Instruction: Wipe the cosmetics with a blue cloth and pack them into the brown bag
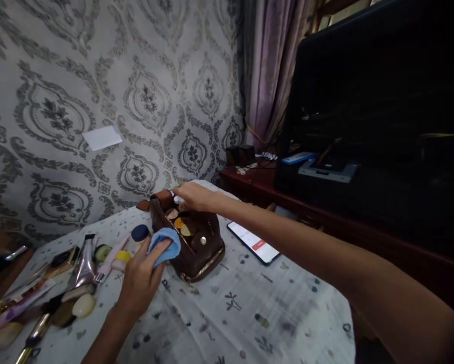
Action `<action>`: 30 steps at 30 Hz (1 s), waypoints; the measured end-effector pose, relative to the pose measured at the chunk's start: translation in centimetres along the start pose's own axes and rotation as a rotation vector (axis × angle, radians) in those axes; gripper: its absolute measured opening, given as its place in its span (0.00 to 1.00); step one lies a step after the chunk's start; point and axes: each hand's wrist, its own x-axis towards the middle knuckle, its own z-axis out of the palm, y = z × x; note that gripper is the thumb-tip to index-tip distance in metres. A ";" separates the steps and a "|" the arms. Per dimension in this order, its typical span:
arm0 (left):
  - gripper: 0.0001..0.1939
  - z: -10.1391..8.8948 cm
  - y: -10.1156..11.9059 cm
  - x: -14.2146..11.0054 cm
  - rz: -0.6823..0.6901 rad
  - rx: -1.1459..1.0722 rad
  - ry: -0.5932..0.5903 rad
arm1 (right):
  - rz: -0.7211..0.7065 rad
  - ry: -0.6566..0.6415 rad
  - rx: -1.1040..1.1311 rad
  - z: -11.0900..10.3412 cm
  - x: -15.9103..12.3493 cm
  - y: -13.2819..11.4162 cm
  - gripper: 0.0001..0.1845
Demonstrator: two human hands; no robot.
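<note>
A dark brown handbag (pixel 211 235) stands unzipped on the cloth-covered table, with several small round items (pixel 182 226) in yellow and pale colours showing inside. My left hand (pixel 141 275) is closed around a light blue cloth (pixel 168 242), just at the bag's near left side. Over the bag's far rim, my right hand (pixel 194 196) has its fingers bent together beside the brown strap (pixel 163 197). Something whitish shows under those fingertips; what they grip is too small to tell. A jar with a dark blue lid (pixel 140 232) stands behind my left hand.
Several cosmetics, including a silver tube (pixel 86 263), a yellow-lidded jar (pixel 121 259) and a cream round sponge (pixel 84 305), lie on the left. A lit phone (pixel 255 242) rests under my right forearm. A large black screen (pixel 378 101) rises at the right.
</note>
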 end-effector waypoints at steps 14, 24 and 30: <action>0.16 0.1 0.2 -0.3 -0.025 -0.139 -0.001 | 0.106 -0.130 0.042 3.5 3.6 0.6 0.16; 0.15 -0.2 0.6 -0.3 -0.028 -0.117 -0.010 | 0.134 -0.210 0.065 5.4 6.4 1.6 0.23; 0.16 -0.2 0.5 -0.5 -0.043 -0.128 -0.033 | 0.135 -0.180 0.046 5.3 6.0 1.5 0.22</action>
